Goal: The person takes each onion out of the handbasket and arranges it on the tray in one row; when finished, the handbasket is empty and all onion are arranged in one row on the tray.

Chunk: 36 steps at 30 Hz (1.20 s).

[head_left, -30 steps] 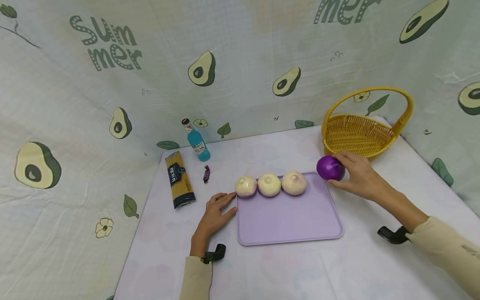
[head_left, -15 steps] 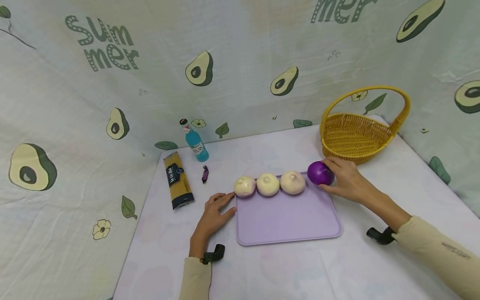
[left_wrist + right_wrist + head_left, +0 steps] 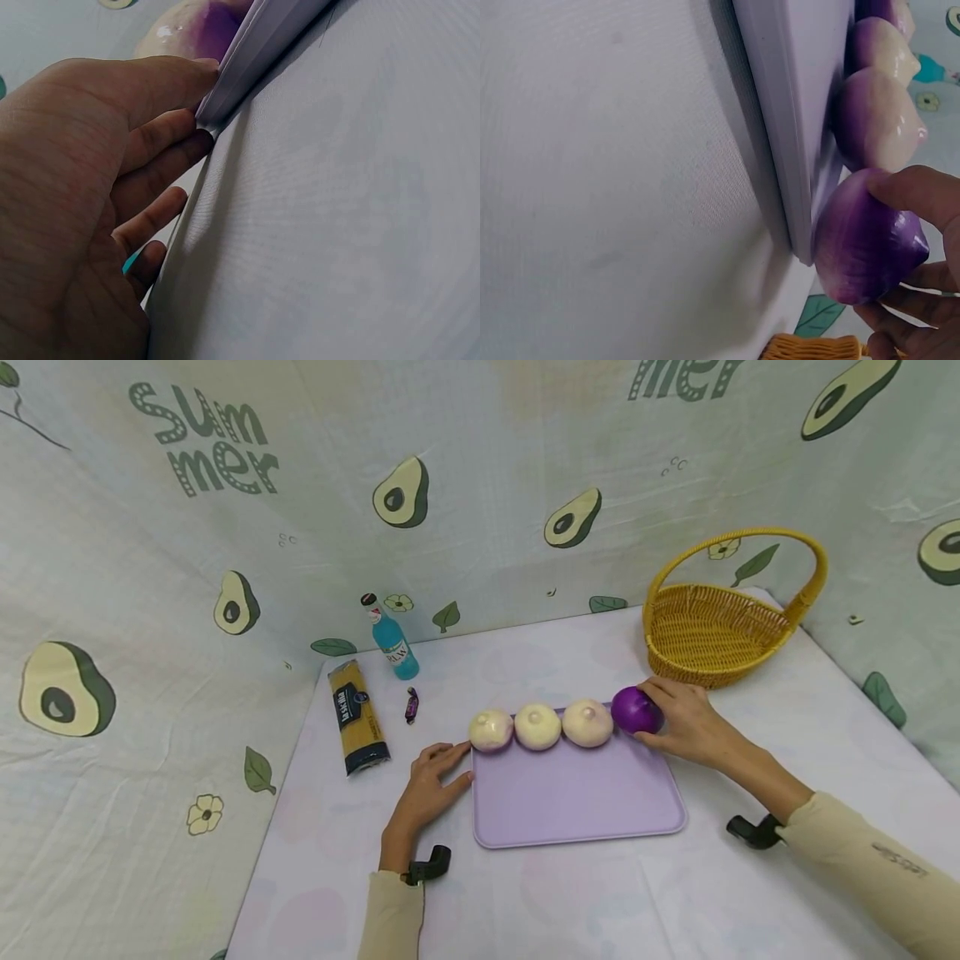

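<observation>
My right hand (image 3: 692, 723) grips a glossy purple onion (image 3: 635, 709) at the far right corner of the lilac tray (image 3: 577, 802). The right wrist view shows the thumb on one side of this onion (image 3: 866, 244) and the fingers curled behind it. Three pale onions with purple undersides line the tray's far edge: a left one (image 3: 491, 730), a middle one (image 3: 537, 727) and a right one (image 3: 588, 723), close beside the purple one. My left hand (image 3: 429, 787) rests at the tray's left edge, fingers loosely extended. Its thumb and fingertips touch the rim in the left wrist view.
A yellow wicker basket (image 3: 712, 672) with a tall handle stands at the back right, behind my right hand. At the left lie a pack of spaghetti (image 3: 360, 722) and a small wrapped candy (image 3: 412, 705). A blue bottle (image 3: 395, 647) stands by the printed cloth backdrop.
My right hand has moved left and slightly toward me, bringing the purple onion from beside the basket to the tray's far right corner. The left hand has stayed at the tray's edge.
</observation>
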Tool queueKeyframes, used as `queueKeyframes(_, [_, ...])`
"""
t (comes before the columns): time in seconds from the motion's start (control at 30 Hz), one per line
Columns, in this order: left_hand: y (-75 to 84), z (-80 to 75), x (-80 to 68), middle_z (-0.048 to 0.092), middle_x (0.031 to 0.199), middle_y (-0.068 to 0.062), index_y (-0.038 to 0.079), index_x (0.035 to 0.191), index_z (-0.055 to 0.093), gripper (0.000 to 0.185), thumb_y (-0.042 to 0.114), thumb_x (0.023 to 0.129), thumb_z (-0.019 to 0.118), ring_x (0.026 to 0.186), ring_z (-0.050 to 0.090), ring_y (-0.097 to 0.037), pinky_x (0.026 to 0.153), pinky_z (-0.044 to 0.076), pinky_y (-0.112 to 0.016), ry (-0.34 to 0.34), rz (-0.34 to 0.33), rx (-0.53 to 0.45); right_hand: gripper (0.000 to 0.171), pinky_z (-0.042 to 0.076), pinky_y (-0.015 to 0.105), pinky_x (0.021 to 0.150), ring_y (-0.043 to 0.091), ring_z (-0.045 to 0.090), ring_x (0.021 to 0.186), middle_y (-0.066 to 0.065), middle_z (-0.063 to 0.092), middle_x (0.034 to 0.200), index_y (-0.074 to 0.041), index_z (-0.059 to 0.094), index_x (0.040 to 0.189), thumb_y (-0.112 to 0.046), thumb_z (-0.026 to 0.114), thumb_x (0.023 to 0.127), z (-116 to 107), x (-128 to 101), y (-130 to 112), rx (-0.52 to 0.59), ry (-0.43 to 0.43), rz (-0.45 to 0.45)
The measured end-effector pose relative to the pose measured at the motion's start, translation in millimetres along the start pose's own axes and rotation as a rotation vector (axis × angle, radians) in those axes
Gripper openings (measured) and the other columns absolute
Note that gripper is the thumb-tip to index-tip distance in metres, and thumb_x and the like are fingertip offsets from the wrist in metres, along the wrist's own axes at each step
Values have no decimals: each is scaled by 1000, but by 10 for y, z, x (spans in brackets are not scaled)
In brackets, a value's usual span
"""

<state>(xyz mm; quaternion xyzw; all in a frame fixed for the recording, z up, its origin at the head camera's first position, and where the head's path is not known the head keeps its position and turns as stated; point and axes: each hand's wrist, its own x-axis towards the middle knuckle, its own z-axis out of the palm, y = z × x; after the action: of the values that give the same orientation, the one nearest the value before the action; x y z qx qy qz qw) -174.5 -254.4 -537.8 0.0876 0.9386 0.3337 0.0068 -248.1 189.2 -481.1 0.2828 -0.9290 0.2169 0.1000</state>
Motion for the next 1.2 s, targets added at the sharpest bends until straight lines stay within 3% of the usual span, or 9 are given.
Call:
queueKeyframes(0.33, [-10, -15, -5, 54, 144, 6, 37, 146, 53, 55, 50, 94, 66, 141, 32, -19, 112, 26, -57, 12, -14, -18, 79, 30, 62, 96, 48, 45, 125, 32, 47, 137, 10, 51, 135, -24, 89, 75, 50, 24, 0, 20, -30, 23])
queueKeyframes(0.63, [26, -4, -23, 54, 145, 5, 35, 146, 53, 55, 48, 94, 67, 141, 32, -19, 113, 24, -57, -3, -19, -29, 74, 31, 62, 95, 47, 47, 123, 30, 53, 131, 7, 55, 132, -20, 90, 73, 121, 13, -25, 53, 10, -38])
queueKeyframes(0.97, [61, -10, 2, 53, 146, 1, 35, 146, 54, 54, 47, 94, 67, 141, 32, -20, 112, 26, -58, -14, -22, -28, 79, 27, 64, 101, 47, 41, 130, 30, 47, 140, 8, 49, 139, -25, 86, 79, 75, -74, -33, 47, -25, 23])
queueKeyframes(1.2, [2, -51, -25, 58, 139, 5, 32, 140, 61, 44, 40, 97, 67, 137, 41, -19, 113, 29, -54, 58, -15, -43, 64, 27, 66, 97, 48, 42, 130, 28, 48, 141, 5, 50, 139, -28, 76, 90, -12, -226, 53, 92, -8, 88])
